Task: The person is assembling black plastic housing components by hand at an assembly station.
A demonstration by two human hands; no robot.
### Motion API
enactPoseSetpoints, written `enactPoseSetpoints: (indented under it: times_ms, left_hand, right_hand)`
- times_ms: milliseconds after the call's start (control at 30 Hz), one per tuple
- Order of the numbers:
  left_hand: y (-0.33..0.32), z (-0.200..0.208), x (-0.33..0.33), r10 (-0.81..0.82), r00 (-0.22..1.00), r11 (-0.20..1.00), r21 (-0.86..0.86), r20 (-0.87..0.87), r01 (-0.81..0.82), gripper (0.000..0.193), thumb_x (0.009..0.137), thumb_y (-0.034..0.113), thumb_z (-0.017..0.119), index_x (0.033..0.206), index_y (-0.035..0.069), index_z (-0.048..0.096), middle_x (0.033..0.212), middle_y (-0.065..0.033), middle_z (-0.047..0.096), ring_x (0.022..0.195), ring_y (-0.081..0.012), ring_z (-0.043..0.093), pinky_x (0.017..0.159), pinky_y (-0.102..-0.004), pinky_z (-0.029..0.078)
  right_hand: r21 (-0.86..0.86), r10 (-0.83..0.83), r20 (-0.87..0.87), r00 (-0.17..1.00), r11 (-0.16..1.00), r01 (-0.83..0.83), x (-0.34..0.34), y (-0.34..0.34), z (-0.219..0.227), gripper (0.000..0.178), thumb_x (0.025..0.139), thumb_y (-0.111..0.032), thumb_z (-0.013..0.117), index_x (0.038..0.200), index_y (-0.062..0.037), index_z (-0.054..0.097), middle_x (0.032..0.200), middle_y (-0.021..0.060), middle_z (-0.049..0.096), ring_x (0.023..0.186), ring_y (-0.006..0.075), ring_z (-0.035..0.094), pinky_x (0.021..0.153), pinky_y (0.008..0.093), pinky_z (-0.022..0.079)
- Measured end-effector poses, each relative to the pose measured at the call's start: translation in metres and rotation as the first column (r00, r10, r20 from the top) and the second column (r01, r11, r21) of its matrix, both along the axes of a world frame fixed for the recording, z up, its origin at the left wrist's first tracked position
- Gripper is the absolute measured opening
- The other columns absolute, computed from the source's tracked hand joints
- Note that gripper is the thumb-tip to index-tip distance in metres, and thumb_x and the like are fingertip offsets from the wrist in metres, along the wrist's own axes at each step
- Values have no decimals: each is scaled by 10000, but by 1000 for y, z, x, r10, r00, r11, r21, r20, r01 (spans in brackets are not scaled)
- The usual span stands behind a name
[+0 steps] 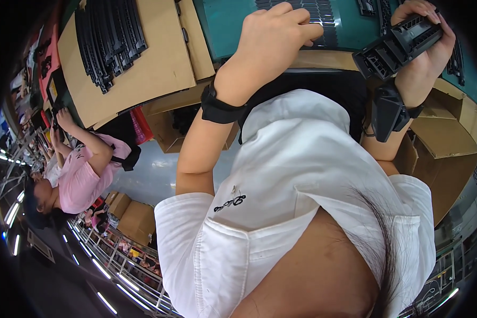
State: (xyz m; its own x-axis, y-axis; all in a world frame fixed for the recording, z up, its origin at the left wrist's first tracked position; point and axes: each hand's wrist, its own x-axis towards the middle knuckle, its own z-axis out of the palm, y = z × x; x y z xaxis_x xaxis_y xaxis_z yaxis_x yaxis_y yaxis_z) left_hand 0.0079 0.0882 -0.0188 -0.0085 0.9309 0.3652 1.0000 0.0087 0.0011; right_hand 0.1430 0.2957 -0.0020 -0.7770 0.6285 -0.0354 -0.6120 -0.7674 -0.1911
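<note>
The right hand (433, 58) grips a black slatted plastic vent (400, 46) near the edge of the green surface (222, 29), the left hand (273, 34) curls loosely, any contents indiscernible, and black strips (111, 40) lie on cardboard (167, 58); how complete the vent is cannot be judged.

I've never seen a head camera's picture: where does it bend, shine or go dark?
In the head view, the corners go black and ceiling lights slant along the lower-left rim; also in the head view, the floor has a pale sheen.
</note>
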Motion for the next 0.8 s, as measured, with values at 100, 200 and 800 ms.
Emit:
enactPoseSetpoints:
  times_ms: [100, 200, 800]
  left_hand:
    - [1, 0, 1, 54, 959, 997, -68, 277, -36, 99, 796, 98, 715, 867, 111, 647, 842, -35, 595, 828, -231, 609, 671, -362, 506]
    - [1, 2, 0, 89, 892, 992, -124, 444, -37, 115, 802, 88, 725, 869, 98, 632, 859, -39, 611, 819, -245, 619, 676, -369, 512]
    - [-6, 60, 45, -172, -659, 957, -33, 732, -287, 124, 882, 18, 779, 952, -15, 683, 1186, -177, 710, 1080, -180, 680, 929, -296, 522]
  right_hand:
    - [0, 8, -8, 1000, 1000, -8, 0, 0, 1, 56, 985, -40, 601, 968, -15, 554, 853, 63, 587, 815, 163, 621, 857, 296, 572]
    - [-3, -51, -24, 998, 999, 51, -2, -10, 8, 57, 984, -39, 602, 971, -10, 555, 855, 67, 586, 819, 167, 621, 856, 300, 574]
    - [41, -90, -117, 989, 995, 96, -3, -15, 15, 65, 986, -7, 596, 983, -1, 531, 882, 76, 572, 823, 170, 614, 854, 298, 567]
